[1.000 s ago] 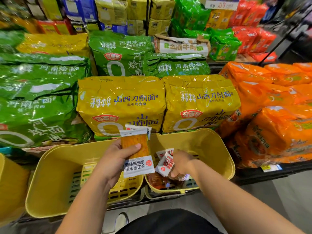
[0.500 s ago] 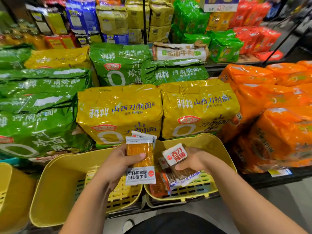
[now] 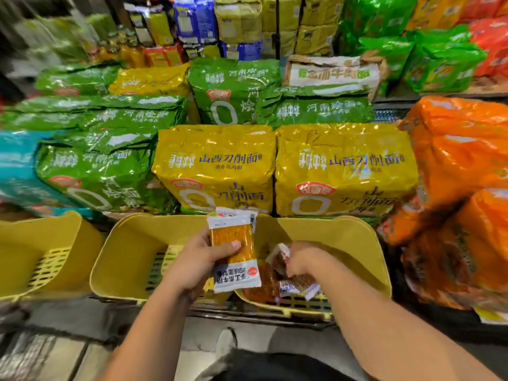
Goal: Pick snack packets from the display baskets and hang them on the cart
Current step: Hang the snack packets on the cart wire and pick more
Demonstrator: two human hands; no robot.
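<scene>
**Gathering at the baskets — hanging yet to come**

The person is standing over three yellow baskets, collecting. The left hand (image 3: 198, 259) is gripping an orange packet (image 3: 233, 243) upright above the gap between the middle basket (image 3: 123, 257) and the right basket (image 3: 357, 243), thumb pressing across its front; a second packet seems to be sitting behind it. The right hand (image 3: 305, 261) is reaching down into the right basket, fingers curling round a small dark packet (image 3: 279, 259) and pinching it.

I am judging the task to be in its picking stage: packets are being taken in hand, and the cart is not showing anywhere, so what is hanging on it I cannot tell.

The right basket is holding a few loose packets — reddish ones (image 3: 258, 287) and a brown one (image 3: 299, 283) lying on its slotted floor. The middle basket and the left basket (image 3: 41, 243) are showing no packets in the parts I can see. Big noodle bags (image 3: 214, 166) are piling up behind.
</scene>
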